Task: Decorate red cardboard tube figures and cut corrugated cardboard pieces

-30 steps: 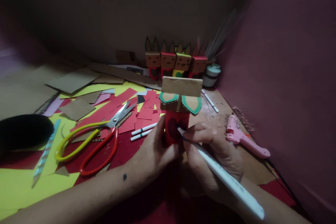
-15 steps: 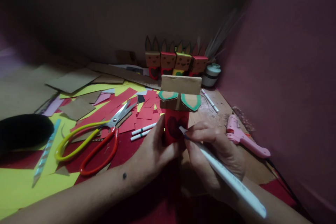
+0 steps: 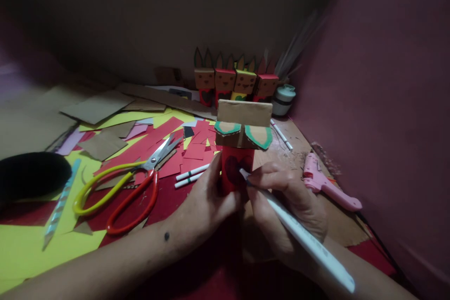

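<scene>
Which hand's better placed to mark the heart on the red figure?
Right, probably. The right hand grips the white pen, tip at the heart; the left hand is occupied gripping the red figure.

The red paper tube figure with cardboard head [image 3: 236, 161] has lifted and tilted slightly rightward; the white marker pen [image 3: 305, 239] has crept up its front a touch.

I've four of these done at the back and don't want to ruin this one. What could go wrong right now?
The marker tip is at the dark heart on the figure: a slip of the right hand could streak the red paper. The left hand grips it low down, so pen pressure might tilt the wide cardboard head.
</scene>
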### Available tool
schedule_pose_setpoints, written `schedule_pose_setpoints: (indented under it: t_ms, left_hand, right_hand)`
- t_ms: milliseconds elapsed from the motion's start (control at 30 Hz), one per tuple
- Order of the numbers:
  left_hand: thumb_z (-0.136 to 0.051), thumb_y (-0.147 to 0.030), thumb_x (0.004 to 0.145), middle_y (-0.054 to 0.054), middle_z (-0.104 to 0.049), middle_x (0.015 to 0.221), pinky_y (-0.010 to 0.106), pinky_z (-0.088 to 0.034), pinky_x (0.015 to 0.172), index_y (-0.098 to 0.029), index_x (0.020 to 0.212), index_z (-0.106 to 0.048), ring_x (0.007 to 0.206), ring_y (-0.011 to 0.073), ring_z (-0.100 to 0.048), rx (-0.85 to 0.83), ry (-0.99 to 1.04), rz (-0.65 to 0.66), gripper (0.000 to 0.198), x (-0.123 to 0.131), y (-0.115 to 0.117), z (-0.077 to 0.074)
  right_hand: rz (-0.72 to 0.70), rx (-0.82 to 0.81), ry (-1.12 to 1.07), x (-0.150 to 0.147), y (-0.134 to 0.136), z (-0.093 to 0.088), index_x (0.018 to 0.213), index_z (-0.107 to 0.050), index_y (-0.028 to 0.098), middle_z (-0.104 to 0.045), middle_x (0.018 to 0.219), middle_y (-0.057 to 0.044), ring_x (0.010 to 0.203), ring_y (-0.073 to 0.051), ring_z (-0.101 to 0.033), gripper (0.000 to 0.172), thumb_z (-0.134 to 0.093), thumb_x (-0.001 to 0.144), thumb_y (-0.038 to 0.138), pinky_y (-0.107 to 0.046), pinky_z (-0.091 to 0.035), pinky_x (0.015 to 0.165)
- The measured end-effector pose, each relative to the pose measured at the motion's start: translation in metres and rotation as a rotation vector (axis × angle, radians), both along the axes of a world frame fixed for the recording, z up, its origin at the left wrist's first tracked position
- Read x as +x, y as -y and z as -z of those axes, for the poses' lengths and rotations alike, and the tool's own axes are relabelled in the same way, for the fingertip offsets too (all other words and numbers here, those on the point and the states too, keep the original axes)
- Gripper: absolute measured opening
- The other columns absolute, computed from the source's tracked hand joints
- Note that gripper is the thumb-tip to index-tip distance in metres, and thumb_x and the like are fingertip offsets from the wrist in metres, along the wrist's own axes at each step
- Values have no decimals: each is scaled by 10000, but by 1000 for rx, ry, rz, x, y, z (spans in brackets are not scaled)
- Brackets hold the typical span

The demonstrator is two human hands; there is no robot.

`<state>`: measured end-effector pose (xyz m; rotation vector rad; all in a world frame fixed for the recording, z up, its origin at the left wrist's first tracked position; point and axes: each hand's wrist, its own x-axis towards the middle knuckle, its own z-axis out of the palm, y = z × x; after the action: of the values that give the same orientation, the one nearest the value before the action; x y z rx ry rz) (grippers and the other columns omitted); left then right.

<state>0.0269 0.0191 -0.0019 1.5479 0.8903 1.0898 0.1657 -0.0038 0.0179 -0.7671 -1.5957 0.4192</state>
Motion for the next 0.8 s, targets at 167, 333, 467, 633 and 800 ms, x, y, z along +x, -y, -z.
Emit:
schedule_pose_setpoints:
  t_ms: [167, 333, 467, 633, 800]
  left_hand:
    - [-656, -183, 843, 82, -644, 1218, 314, -524, 933, -185, 1213, -499, 1140, 233, -600, 10, 28, -15, 403, 1, 0, 8]
    - [-675, -133, 820, 68, -630, 1277, 303, -499, 992, -202, 1248, -499, 1204, 235, -575, -1, 95, 18, 468, 1, 1, 7]
    - [-710, -110, 778, 86, -627, 1299, 290, -524, 958, -185, 1268, -487, 1180, 244, -598, -25, 173, 58, 543, 1, 1, 5]
    - [-675, -156, 835, 73, -603, 1333, 316, -499, 994, -212, 1260, -496, 1240, 251, -552, -41, 148, 29, 465, 1, 1, 8]
    - [-670, -199, 848, 80, -587, 1347, 343, -488, 1007, -215, 1268, -484, 1253, 264, -535, -47, 125, 22, 460, 1, 2, 8]
  right_hand:
    - [-30, 5, 79, 0, 1, 5, 896, -611, 198, -621, 752, -13, 651, -131, -603, 199, -574, 795, 31, -270, -499, 591]
    - [18, 32, 56, -1, -1, 6, 895, -609, 201, -610, 744, -5, 657, -123, -613, 203, -587, 795, 25, -256, -512, 598]
    - [-7, 35, 139, 2, 0, 2, 900, -606, 204, -635, 756, -19, 635, -130, -607, 223, -567, 785, 16, -263, -512, 567]
    - [-23, 15, 70, 2, 1, 1, 869, -604, 211, -602, 712, 0, 625, -129, -599, 221, -564, 778, 13, -256, -502, 561]
    - [-32, 31, 79, 1, -1, 0, 859, -601, 217, -594, 699, 6, 615, -130, -589, 227, -563, 774, 10, -259, -493, 548]
